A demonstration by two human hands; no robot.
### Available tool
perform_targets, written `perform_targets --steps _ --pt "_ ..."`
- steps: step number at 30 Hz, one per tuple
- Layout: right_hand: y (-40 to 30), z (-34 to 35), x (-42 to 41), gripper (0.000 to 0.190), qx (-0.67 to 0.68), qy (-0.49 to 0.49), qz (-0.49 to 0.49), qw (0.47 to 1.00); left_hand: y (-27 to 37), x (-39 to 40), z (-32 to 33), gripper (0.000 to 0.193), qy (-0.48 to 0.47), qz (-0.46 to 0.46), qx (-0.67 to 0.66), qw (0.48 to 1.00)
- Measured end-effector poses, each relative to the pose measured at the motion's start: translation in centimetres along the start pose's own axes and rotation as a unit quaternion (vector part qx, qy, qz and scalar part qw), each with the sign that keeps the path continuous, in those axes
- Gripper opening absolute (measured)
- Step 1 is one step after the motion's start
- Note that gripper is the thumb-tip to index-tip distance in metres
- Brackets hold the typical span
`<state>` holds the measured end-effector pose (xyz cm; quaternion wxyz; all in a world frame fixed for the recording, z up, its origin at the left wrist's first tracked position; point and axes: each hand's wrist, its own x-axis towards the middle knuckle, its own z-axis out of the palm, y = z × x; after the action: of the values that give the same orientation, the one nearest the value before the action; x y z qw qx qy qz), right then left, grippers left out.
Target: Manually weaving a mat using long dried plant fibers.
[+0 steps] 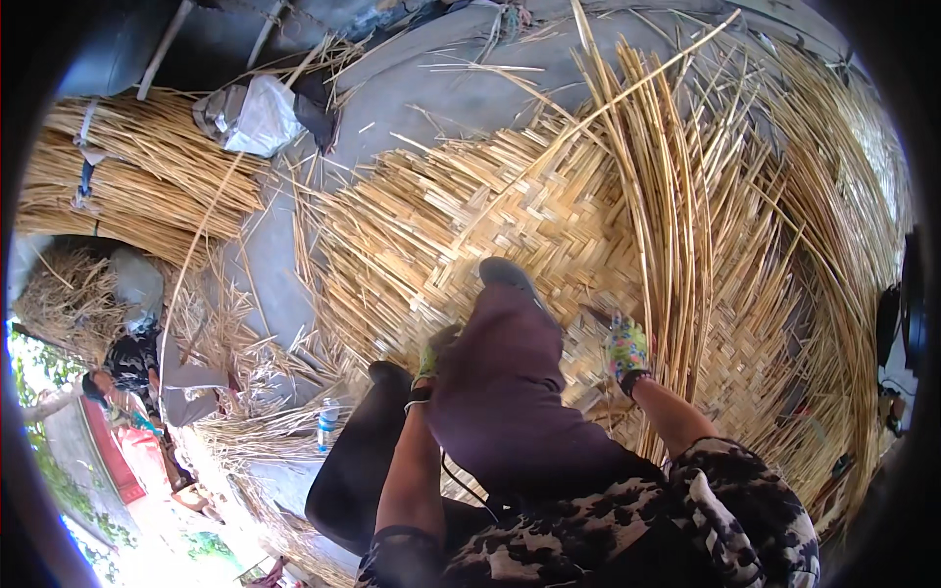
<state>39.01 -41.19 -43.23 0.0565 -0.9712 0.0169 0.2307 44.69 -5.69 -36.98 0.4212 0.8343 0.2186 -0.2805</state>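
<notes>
A large woven mat of split reeds [529,206], in a zigzag pattern with loose ends at its rim, lies beneath me. My left hand [435,356], in a floral glove with dark fingers, is low at the mat beside my bent knee. The leg partly hides its fingers, and I cannot tell whether it holds anything. My right hand [627,347], in a matching glove, is over the mat just left of a bundle of long reeds [665,198]. A dark, pointed shape shows at its fingertips, too unclear to name. One of my shoes [509,273] rests on the weave.
Tied reed bundles [147,169] lie at upper left, with a silvery plastic sheet [263,116] by them. More long reeds [831,176] curve along the right. A water bottle [327,425] stands left of my leg. Another person [136,360] is at the left among reed scraps.
</notes>
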Motion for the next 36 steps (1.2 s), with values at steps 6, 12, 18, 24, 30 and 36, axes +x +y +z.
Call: perform_targets --steps 6,12,18,24,30,36 --pt "2.1 2.5 2.9 0.051 0.179 0.073 -0.045 0.98 5.0 5.9 0.7 0.04 0.105 0.171 0.21 0.957" --pt "-3.9 -9.1 18.1 0.03 0.177 0.157 -0.331 0.913 8.3 15.1 1.2 0.037 0.227 0.233 0.16 0.932" --pt "-11.9 -10.9 33.0 0.041 0.254 -0.063 -0.487 0.833 7.8 21.0 2.3 0.03 0.183 0.212 0.225 0.933" --pt "-13.0 -9.6 32.8 0.061 -0.035 0.023 -0.454 0.89 6.9 21.3 4.1 0.02 0.223 0.246 0.159 0.93" --pt "-12.4 -7.8 31.5 0.072 -0.086 0.04 -0.428 0.899 8.3 20.3 3.8 0.022 0.182 0.215 0.166 0.945" --pt "-10.9 -7.1 29.6 0.068 -0.024 0.011 -0.394 0.919 8.5 19.9 3.5 0.033 0.114 0.221 0.176 0.952"
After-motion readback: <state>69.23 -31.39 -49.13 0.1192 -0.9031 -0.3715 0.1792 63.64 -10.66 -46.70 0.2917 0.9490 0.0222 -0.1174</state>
